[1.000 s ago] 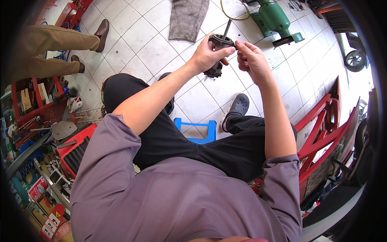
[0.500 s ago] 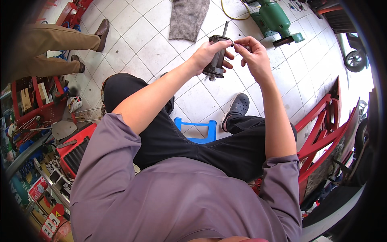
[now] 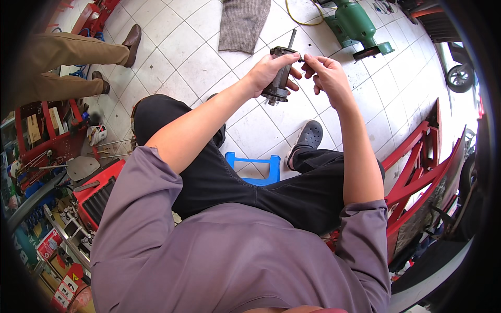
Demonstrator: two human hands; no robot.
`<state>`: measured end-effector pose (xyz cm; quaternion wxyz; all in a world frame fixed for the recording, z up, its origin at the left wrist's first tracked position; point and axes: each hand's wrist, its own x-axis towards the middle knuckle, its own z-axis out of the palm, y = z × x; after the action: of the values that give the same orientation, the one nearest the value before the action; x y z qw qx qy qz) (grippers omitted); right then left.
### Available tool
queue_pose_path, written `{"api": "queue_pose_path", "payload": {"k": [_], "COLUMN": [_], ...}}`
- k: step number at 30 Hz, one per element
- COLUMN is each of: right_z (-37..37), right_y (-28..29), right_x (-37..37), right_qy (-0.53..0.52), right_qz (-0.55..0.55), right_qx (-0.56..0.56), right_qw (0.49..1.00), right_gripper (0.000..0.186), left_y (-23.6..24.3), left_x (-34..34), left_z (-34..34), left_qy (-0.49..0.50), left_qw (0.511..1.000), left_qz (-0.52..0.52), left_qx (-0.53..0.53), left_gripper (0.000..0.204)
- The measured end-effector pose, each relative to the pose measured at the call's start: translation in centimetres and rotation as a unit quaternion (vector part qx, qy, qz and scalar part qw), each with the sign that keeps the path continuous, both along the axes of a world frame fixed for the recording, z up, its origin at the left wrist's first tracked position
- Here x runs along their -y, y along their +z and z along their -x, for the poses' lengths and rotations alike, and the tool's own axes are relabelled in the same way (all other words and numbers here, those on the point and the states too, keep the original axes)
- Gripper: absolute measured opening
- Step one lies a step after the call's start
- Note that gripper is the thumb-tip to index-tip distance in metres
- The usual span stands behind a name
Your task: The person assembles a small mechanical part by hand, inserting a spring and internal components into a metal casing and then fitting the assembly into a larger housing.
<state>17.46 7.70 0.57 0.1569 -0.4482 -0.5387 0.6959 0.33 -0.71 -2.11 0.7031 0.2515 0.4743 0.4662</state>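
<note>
My left hand (image 3: 267,72) is wrapped round a dark, greasy metal assembly (image 3: 284,78) held up above the tiles. This part has a roughly cylindrical body, a flange at each end, and a thin rod (image 3: 292,38) rising from its top. At its lower end a bolt-like tip sticks out. Close to the upper flange, my right hand (image 3: 330,78) pinches at a small dark piece between thumb and forefinger. The piece is too small to name, and the other right fingers are curled.
A green machine (image 3: 356,25) stands on the floor at the far right, near a grey ribbed cloth (image 3: 245,26). Between my legs is a blue stool (image 3: 269,172). Red metal frames (image 3: 417,172) stand at right. Another person's legs (image 3: 78,52) and cluttered tools (image 3: 44,156) are at left.
My right fingers have shifted slightly and curled differently beside the upper flange. The metal assembly has tilted very slightly in my left hand, which otherwise stays in place.
</note>
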Motion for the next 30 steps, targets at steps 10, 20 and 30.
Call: {"api": "queue_pose_path", "payload": {"k": [10, 20, 30], "right_z": [0.06, 0.17, 0.02], "right_y": [-0.40, 0.42, 0.00], "right_x": [0.15, 0.23, 0.08], "right_qy": [0.004, -0.030, -0.022], "right_qz": [-0.051, 0.038, -0.003], "right_qx": [-0.030, -0.072, -0.068], "right_qw": [0.998, 0.996, 0.997], "right_gripper": [0.023, 0.024, 0.026], "left_y": [-0.15, 0.05, -0.05], "left_x": [-0.09, 0.00, -0.15], "left_z": [0.05, -0.02, 0.06], "left_qy": [0.011, 0.016, 0.001], "left_qw": [1.000, 1.000, 1.000], "left_qz": [0.006, -0.001, -0.013], "left_qx": [0.012, 0.008, -0.021], "left_gripper": [0.053, 0.053, 0.052]}}
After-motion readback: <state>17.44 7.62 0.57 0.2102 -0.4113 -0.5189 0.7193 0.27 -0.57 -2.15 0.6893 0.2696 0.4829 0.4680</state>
